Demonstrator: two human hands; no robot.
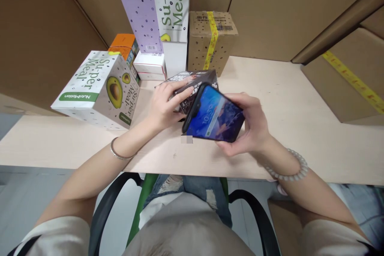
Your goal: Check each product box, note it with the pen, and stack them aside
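My right hand (253, 128) is closed round a black smartphone (214, 116) with its lit blue screen facing up, held tilted just above the table. My left hand (166, 106) grips a dark printed box (198, 80) that lies on the table right behind the phone, fingers curled over its top. The phone's left end overlaps that box. A thin bangle is on my left wrist and a coiled band on my right.
On the pale table (300, 128) stand a tipped white Su-per Meal avocado box (99, 90), an orange box (123, 48), a tall lilac box (141, 12), a tall white Su-per Meal box (172, 8) and a taped brown carton (210, 40). Cardboard walls surround the table.
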